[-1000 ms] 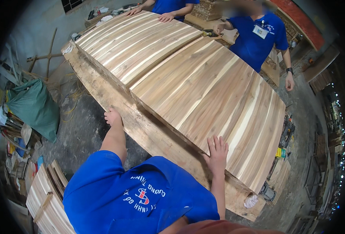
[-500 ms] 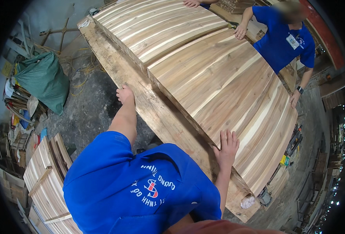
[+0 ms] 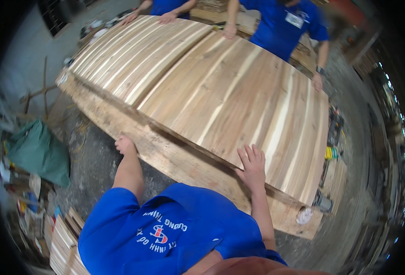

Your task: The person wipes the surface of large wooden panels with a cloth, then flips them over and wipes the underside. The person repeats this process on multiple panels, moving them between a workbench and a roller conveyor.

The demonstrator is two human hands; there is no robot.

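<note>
Two striped wooden panels, a left panel (image 3: 133, 59) and a larger right panel (image 3: 239, 105), lie side by side with a dark joint line between them. Beneath them a worn plywood bench top (image 3: 179, 158) shows along the near side. My right hand (image 3: 253, 169) rests flat and open on the near edge of the right panel, fingers spread. Beside the bench top's near edge is my left hand (image 3: 126, 145), its fingers curled in with nothing visible in them. Whether it touches the bench edge I cannot tell.
Across the panels, one co-worker's hand (image 3: 168, 17) and another's hand (image 3: 317, 83) rest at the far edge. A green sack (image 3: 39, 153) stands on the floor at left, near more slatted wood (image 3: 62, 247). Crumpled plastic (image 3: 304, 215) lies on the bench's right end.
My view has turned, so panels and bench appear shifted left and lower. More of the second co-worker shows at the far side. Both my hands keep about the same places along the near edge.
</note>
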